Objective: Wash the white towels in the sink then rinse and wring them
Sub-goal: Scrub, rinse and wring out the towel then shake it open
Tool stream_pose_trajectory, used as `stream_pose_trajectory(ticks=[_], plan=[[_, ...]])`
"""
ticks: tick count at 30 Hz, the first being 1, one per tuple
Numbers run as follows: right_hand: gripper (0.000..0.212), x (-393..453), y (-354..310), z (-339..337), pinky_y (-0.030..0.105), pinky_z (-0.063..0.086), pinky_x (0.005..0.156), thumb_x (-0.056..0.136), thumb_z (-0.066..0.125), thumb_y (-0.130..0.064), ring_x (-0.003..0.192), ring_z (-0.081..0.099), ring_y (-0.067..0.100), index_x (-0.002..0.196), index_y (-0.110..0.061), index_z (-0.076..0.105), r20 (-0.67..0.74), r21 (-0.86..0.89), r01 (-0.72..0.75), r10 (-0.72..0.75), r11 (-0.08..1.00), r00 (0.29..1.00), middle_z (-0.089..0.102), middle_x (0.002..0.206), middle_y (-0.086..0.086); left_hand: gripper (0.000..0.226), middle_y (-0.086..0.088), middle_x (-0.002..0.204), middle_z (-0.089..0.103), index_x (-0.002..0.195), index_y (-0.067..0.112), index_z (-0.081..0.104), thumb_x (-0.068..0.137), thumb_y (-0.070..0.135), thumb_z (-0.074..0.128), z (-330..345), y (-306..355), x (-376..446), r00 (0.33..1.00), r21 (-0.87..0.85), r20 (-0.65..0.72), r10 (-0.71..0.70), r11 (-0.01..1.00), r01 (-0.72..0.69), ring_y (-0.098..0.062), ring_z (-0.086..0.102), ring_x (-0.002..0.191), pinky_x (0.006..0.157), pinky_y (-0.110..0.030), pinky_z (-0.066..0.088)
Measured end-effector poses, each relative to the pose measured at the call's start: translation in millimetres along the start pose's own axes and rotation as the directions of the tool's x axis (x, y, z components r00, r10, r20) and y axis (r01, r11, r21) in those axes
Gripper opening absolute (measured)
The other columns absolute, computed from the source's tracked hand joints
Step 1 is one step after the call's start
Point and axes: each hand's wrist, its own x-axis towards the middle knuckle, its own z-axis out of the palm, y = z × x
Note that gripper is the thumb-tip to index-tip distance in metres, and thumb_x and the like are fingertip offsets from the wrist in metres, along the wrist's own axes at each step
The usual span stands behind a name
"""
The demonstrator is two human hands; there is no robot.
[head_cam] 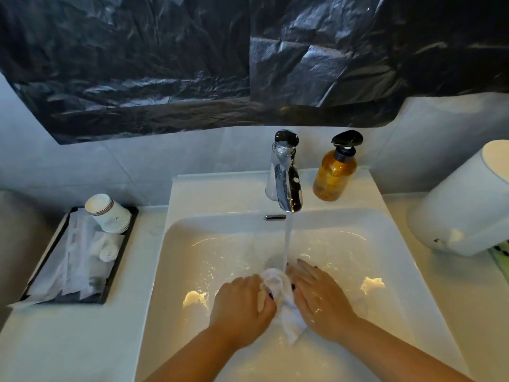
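One white towel (281,296) bunched low in the sink (413,285), under running water from the chrome faucet (286,177). Gripped by curled left hand (242,310); pressed from its other side by flat, straight-fingered right hand (319,296).

Towel (283,299) between my hands: white, no pattern. Sink (209,271): white, with warm yellow glints on the wet basin. Faucet (286,186): mirror chrome, black-capped lever. Soap bottle (334,175): amber, black pump. Plastic sheeting (192,64) on the wall: glossy black, crinkled. Wall tiles (165,155): pale grey-blue. Tray (115,271): black (contents white). Paper cups (108,213): white, brown-striped rim. My nails (298,261): dark polish.
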Motion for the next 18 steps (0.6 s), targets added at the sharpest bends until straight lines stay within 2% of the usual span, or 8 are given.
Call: stream_pose_trajectory(ticks=[3,5,7,9,10,13,15,18], plan=[[0.067,8.5,7.8,-1.9,0.035,0.02,0.11,0.103,0.005,-0.031,0.125,0.057,0.015,0.123,-0.019,0.068,0.224,-0.141,0.11,-0.076,0.984,0.972,0.064,0.13,-0.005,0.033,0.008,0.072,0.06,0.085,0.026,0.059,0.084,0.05,0.037,12.0,-2.1,-4.3,0.998,0.017,-0.059,0.026,1.0,-0.025,-0.011,0.053,0.062,0.058,-0.025,0.034],[0.063,19.1,7.7,-4.5,0.042,0.025,0.115,0.101,0.01,-0.029,0.125,0.057,0.015,0.121,-0.02,0.069,0.269,-0.166,0.191,-0.141,0.967,0.953,0.064,0.13,-0.004,0.021,0.009,0.065,0.055,0.079,0.025,0.058,0.08,0.043,0.048,21.4,2.1,-2.0,0.993,0.077,-0.104,0.059,0.996,-0.051,-0.011,0.05,0.055,0.054,-0.023,0.03],[0.052,29.0,2.2,-13.2,0.051,0.037,0.108,0.09,0.028,-0.033,0.119,0.062,0.02,0.098,-0.02,0.077,0.283,-0.165,0.266,-0.213,0.95,0.935,0.07,0.12,-0.001,0.018,0.008,0.063,0.053,0.077,0.024,0.057,0.077,0.041,0.05,29.8,4.6,2.3,0.986,0.117,-0.142,0.085,0.991,-0.068,-0.013,0.048,0.053,0.052,-0.024,0.028],[0.048,30.4,-6.4,-16.9,0.052,0.043,0.099,0.081,0.034,-0.038,0.111,0.066,0.022,0.081,-0.021,0.079,0.302,-0.209,0.224,-0.155,0.952,0.941,0.074,0.108,0.0,0.018,0.008,0.065,0.053,0.077,0.024,0.057,0.077,0.041,0.051,34.1,1.9,5.3,0.982,0.119,-0.172,0.076,0.991,-0.056,-0.013,0.048,0.054,0.051,-0.025,0.032],[0.048,29.9,-6.6,-14.7,0.051,0.043,0.099,0.084,0.034,-0.037,0.113,0.065,0.023,0.086,-0.021,0.079,0.285,-0.194,0.181,-0.121,0.964,0.951,0.073,0.11,0.001,0.019,0.008,0.067,0.055,0.079,0.025,0.057,0.079,0.042,0.05,34.1,0.4,5.3,0.986,0.098,-0.16,0.055,0.994,-0.039,-0.013,0.049,0.056,0.052,-0.025,0.035],[0.057,17.1,-4.3,-14.2,0.046,0.038,0.108,0.102,0.016,-0.034,0.13,0.053,0.022,0.125,-0.016,0.066,0.264,-0.009,0.045,-0.042,0.999,0.964,0.063,0.132,0.0,0.039,0.009,0.086,0.061,0.098,0.026,0.058,0.085,0.054,0.033,27.1,0.7,0.2,0.999,0.058,-0.043,-0.011,0.998,0.014,-0.011,0.051,0.073,0.066,-0.026,0.039],[0.052,5.9,-3.4,-13.4,0.036,0.043,0.108,0.103,0.022,-0.038,0.128,0.053,0.017,0.128,-0.02,0.064,0.155,0.199,-0.037,0.005,0.979,0.988,0.062,0.132,-0.007,0.056,0.012,0.101,0.061,0.112,0.031,0.055,0.081,0.066,0.024,16.9,0.9,-0.6,0.989,-0.047,0.1,-0.105,0.993,0.11,-0.007,0.049,0.085,0.074,-0.025,0.035],[0.034,-4.7,-10.1,-30.8,0.031,0.05,0.089,0.092,0.047,-0.049,0.104,0.055,0.007,0.117,-0.034,0.064,0.201,0.475,-0.217,0.135,0.853,0.97,0.062,0.109,-0.022,0.025,0.014,0.094,0.064,0.102,0.037,0.058,0.087,0.056,0.052,-1.7,-0.1,4.8,0.942,-0.411,0.235,-0.239,0.854,0.319,-0.006,0.056,0.081,0.069,-0.022,0.042]])
